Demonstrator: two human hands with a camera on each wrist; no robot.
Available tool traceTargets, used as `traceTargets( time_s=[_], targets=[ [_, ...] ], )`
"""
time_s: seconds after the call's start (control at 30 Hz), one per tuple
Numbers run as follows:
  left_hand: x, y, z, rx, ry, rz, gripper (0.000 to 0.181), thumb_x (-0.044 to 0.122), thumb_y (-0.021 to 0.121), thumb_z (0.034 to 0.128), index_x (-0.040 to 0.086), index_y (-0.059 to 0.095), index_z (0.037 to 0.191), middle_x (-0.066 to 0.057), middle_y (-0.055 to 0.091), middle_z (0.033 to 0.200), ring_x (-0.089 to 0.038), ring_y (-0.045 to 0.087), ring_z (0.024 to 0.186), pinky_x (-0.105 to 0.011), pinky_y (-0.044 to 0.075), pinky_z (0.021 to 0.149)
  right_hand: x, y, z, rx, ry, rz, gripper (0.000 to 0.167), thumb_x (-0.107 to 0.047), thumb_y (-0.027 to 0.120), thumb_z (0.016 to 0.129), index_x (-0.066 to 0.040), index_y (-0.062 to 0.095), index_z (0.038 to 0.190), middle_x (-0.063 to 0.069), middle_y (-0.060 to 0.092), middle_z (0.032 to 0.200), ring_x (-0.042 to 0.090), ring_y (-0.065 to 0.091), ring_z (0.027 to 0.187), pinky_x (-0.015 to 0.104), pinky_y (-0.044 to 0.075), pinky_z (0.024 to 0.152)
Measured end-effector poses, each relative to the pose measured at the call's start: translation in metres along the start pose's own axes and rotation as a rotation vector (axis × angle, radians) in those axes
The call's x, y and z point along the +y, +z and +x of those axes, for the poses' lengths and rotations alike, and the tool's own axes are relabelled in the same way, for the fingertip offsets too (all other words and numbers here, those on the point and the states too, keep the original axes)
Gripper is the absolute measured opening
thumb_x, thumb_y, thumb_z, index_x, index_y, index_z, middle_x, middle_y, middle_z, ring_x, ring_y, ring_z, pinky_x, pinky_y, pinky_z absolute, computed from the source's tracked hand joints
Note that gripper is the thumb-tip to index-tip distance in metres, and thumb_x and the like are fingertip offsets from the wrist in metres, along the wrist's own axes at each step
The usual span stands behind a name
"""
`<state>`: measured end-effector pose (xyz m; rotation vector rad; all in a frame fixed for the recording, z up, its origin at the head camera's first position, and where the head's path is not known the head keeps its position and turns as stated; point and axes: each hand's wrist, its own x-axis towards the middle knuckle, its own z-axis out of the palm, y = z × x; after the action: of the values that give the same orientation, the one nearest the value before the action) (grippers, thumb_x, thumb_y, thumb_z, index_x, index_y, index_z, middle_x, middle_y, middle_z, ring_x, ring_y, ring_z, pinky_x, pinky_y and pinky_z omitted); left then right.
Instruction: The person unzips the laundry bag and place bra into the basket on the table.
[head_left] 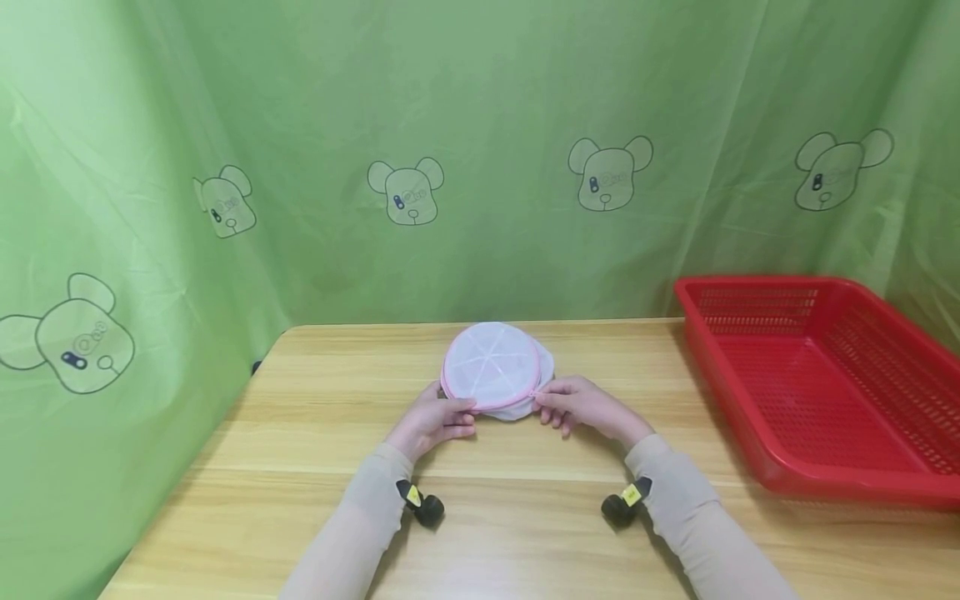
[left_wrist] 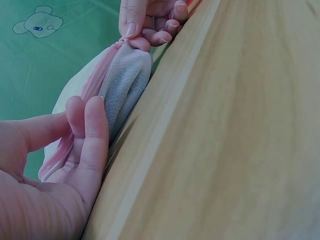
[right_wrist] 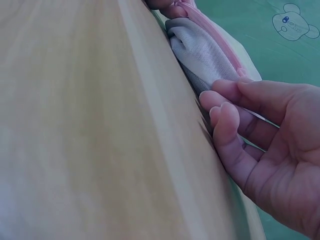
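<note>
A round white mesh laundry bag [head_left: 491, 362] with a pink zipper round its rim lies on the table near its far edge. With thumb and fingers my left hand [head_left: 432, 422] grips the bag's near left rim; in the left wrist view the pink zipper band [left_wrist: 100, 75] runs away from those fingers. My right hand [head_left: 588, 408] pinches the zipper at the bag's near right side, thumb against forefinger, its other fingers loosely curled. Grey mesh [right_wrist: 200, 50] bulges below the zipper in the right wrist view. Fingers hide the zipper pull itself.
A red plastic basket [head_left: 780, 467] with perforated sides stands on the right of the wooden table [head_left: 510, 508]. Green curtains [head_left: 480, 250] printed with bear heads hang behind the table and along both sides.
</note>
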<state>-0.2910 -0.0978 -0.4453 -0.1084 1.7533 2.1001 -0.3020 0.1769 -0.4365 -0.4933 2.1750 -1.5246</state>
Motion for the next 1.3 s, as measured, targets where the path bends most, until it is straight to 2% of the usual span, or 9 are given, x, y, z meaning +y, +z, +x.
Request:
traceTargets(
  time_s=[0.17, 0.37, 0.47, 0.8, 1.3],
  targets=[
    [0.000, 0.000, 0.001, 0.017, -0.006, -0.017, 0.060, 0.004, 0.062, 0.0914, 0.005, 0.031, 0.142, -0.007, 0.063, 0.082, -0.015, 0.064, 0.069, -0.032, 0.064, 0.074, 0.000, 0.001, 0.000, -0.002, -0.001, -0.009, 0.032, -0.022, 0.052, 0.101, 0.007, 0.063, 0.109, 0.008, 0.063, 0.084, 0.012, 0.055, 0.068, 0.021, 0.055, 0.053],
    [0.000, 0.001, 0.002, 0.036, -0.022, -0.032, 0.033, 0.006, 0.062, 0.0926, 0.000, 0.040, 0.117, -0.007, 0.065, 0.078, -0.014, 0.065, 0.067, -0.030, 0.064, 0.071, -0.001, 0.004, 0.001, 0.008, -0.004, -0.039, 0.030, -0.021, 0.053, 0.100, 0.006, 0.065, 0.106, 0.008, 0.064, 0.083, 0.012, 0.054, 0.067, 0.021, 0.055, 0.053],
    [0.000, 0.001, 0.002, 0.033, -0.022, -0.028, 0.026, 0.007, 0.061, 0.0934, 0.001, 0.043, 0.111, -0.007, 0.065, 0.078, -0.014, 0.066, 0.067, -0.029, 0.064, 0.070, -0.001, 0.005, 0.001, 0.014, -0.004, -0.051, 0.029, -0.021, 0.053, 0.100, 0.005, 0.066, 0.105, 0.008, 0.065, 0.082, 0.012, 0.054, 0.066, 0.021, 0.055, 0.052],
    [0.000, 0.000, 0.001, 0.013, -0.016, -0.020, 0.029, 0.011, 0.061, 0.0945, 0.001, 0.042, 0.114, -0.009, 0.067, 0.085, -0.016, 0.067, 0.069, -0.031, 0.064, 0.073, -0.007, 0.012, 0.001, 0.019, 0.001, -0.087, 0.029, -0.021, 0.053, 0.099, 0.004, 0.067, 0.102, 0.007, 0.065, 0.080, 0.011, 0.055, 0.065, 0.020, 0.053, 0.052],
    [-0.001, -0.001, 0.001, -0.055, -0.010, 0.029, 0.025, 0.015, 0.061, 0.0949, -0.001, 0.055, 0.113, -0.007, 0.071, 0.088, -0.013, 0.069, 0.073, -0.028, 0.063, 0.075, -0.008, 0.026, 0.006, -0.001, -0.024, -0.089, 0.029, -0.022, 0.053, 0.100, 0.003, 0.067, 0.100, 0.006, 0.065, 0.078, 0.010, 0.053, 0.060, 0.019, 0.050, 0.050]
  ],
)
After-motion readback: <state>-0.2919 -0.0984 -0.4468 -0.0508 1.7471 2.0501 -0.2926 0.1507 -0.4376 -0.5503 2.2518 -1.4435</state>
